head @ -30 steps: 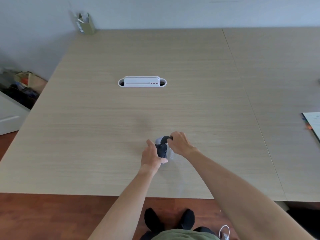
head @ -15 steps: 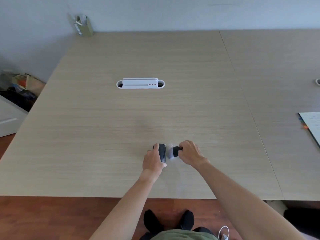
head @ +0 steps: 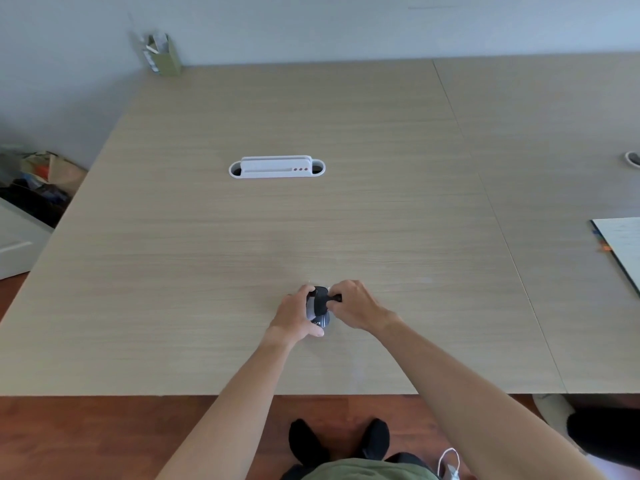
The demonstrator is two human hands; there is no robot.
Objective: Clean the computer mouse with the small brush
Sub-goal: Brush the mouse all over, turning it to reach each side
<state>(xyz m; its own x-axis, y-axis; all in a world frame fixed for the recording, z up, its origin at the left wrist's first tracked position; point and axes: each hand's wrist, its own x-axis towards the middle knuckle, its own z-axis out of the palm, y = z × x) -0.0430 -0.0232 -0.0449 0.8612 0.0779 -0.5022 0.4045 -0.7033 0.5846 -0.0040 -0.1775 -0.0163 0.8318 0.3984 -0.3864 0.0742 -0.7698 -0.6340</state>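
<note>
Wood-grain surface fills most of the view, seam to a second panel on the right. White cable-port insert set into it mid-way back. Green pen holder at the far left corner by the wall. Sheet of paper cut off at the right edge. Bags and clutter on the floor to the left.

Both arms reach in from the bottom. Left hand curled around the computer mouse, clamping it from its left side near the front edge of the surface. Can't tell whether the mouse is resting on the surface or lifted slightly. Right hand pinching the small brush by its dark handle; the brush lies across the top of the mouse, touching or nearly so.

Progress, my read: mid-cleaning. Brush is on the mouse body, so the stroke work is under way. No telling how much of the shell is done. Sides, underside and wheel gap presumably left. Nothing shows a finished state.

Hard to see:
- bristles: hidden or too small, can't tell which end meets the mouse
- mouse mostly covered by left fingers; only a dark top patch with partial lettering shows
- any dust or debris: not resolvable
- round object at the far right edge: cropped, unidentifiable
</note>
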